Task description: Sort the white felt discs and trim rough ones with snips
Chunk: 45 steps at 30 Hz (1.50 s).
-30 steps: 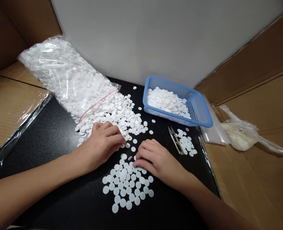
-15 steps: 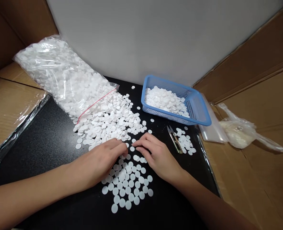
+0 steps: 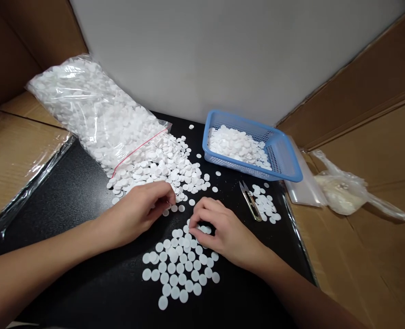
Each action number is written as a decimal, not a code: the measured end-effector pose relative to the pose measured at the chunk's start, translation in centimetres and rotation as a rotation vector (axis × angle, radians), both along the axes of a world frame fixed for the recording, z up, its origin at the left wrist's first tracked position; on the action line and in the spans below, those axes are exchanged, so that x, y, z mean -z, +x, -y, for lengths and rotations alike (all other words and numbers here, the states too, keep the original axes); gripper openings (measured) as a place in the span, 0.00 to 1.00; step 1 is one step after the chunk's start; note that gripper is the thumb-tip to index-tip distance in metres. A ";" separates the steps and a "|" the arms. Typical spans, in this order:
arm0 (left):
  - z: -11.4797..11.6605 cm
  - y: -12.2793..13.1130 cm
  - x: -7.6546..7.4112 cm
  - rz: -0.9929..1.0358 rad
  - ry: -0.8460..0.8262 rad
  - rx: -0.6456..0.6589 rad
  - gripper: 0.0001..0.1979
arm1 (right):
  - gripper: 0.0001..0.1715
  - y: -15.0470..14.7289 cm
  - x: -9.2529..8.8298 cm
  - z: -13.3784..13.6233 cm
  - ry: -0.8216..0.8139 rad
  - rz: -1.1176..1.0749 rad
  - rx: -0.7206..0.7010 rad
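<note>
Small round white discs [image 3: 172, 267] lie spread in a loose single layer on the black tabletop, a few overlapping. Just beyond them, my left hand [image 3: 145, 208] hovers at the front of a larger disc pile [image 3: 185, 171], its fingers curled down and their tips partly hidden. At the upper right edge of the spread layer is my right hand [image 3: 221, 228], thumb and forefinger pinched together over discs. Whether either hand has a disc between its fingertips I cannot make out. The pile spills from a clear zip bag [image 3: 96, 109] with a red seal line.
A blue basket [image 3: 287, 157] partly filled with discs stands at the back right. Thread snips [image 3: 250, 201] lie beside a small disc cluster [image 3: 265, 205]. Further right are flat clear bags [image 3: 307, 189] and a knotted plastic bag [image 3: 344, 192] on cardboard. A grey wall [image 3: 188, 55] rises behind.
My left hand has lifted and moved away toward the big pile, uncovering discs on the left. My right hand has drawn slightly nearer, its fingers more curled over the spread discs.
</note>
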State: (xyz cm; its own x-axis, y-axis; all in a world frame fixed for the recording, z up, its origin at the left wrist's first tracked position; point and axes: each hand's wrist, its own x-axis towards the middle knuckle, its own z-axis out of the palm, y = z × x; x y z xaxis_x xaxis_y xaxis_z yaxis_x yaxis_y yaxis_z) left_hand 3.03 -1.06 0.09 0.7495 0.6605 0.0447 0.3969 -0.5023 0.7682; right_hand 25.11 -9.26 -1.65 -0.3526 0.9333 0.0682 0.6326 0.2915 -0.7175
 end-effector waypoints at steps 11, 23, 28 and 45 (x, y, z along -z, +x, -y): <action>-1.4 -1.1 -0.3 -0.132 0.129 0.031 0.08 | 0.06 -1.8 0.4 -1.8 0.117 0.100 0.023; -1.0 -1.0 1.0 -0.202 0.297 0.136 0.06 | 0.06 -1.8 0.9 -1.6 0.237 0.043 0.020; -0.8 -1.0 0.7 -0.173 0.325 0.147 0.07 | 0.08 -1.6 -0.1 -1.6 0.101 0.057 0.011; -0.4 -0.7 0.7 -0.219 0.197 0.154 0.06 | 0.06 -1.7 0.2 -1.3 0.105 0.119 -0.038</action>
